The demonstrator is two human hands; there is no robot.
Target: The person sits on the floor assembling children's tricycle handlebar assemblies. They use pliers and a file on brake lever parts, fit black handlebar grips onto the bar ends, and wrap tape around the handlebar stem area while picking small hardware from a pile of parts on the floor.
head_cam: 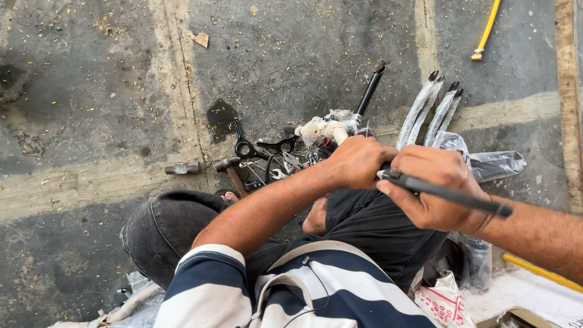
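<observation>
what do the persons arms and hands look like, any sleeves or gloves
Both hands are bare: no gloves on the left hand or right hand. The left arm has a short sleeve striped navy and white; the forearm below is uncovered. The right forearm shows no sleeve.

On the stained grey concrete floor (91,91) lies a wooden-handled hammer (231,173), with a small loose metal hammer head (182,168) just to its left. Beside the hammer sit black-handled pliers (243,146) and a heap of steel spanners (279,167). Farther off stand plastic-wrapped black metal struts (434,112). A yellow rod (487,27) lies near the top edge, a scrap of brown cardboard (200,39) well apart.
</observation>
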